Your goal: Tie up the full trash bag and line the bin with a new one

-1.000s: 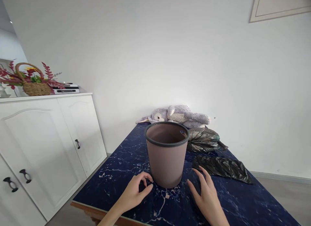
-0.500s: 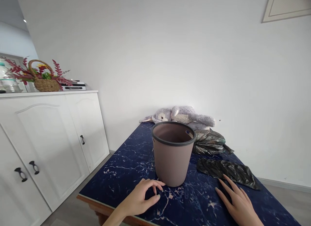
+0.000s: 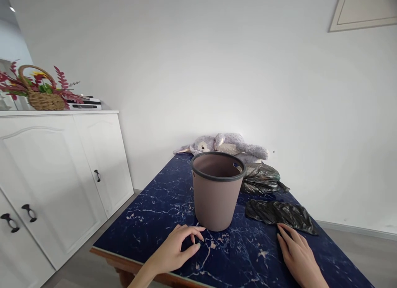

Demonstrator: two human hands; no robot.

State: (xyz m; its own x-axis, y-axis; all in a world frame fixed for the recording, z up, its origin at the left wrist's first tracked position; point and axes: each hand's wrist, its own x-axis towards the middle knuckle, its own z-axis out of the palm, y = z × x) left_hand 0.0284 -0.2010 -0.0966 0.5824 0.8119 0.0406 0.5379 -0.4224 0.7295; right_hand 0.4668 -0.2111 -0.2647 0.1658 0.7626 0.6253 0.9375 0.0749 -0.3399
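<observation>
A brownish-mauve trash bin (image 3: 215, 201) with a dark grey rim stands upright on the blue marbled table (image 3: 161, 205). My left hand (image 3: 176, 246) rests by the table's near edge, just in front of the bin's base, fingers curved and thumb apart, holding nothing. On the right, my right hand (image 3: 297, 253) lies palm down with its fingers extended. Its fingertips are at the near edge of a flattened black plastic bag (image 3: 281, 215); whether they touch it I cannot tell. Behind that bag sits a bunched, filled-looking black plastic bag (image 3: 262, 178), partly hidden by the bin.
A grey plush toy (image 3: 229, 145) lies along the far end of the table against the white wall. To the left stands a white cabinet (image 3: 62, 168) with black handles, carrying a wicker basket (image 3: 46, 101) of red and yellow flowers and a white-and-black device (image 3: 85, 104).
The view has shifted slightly, moving the scene a little left. My right hand's fingers have drawn closer together beside the flat bag. My left hand looks nearly the same.
</observation>
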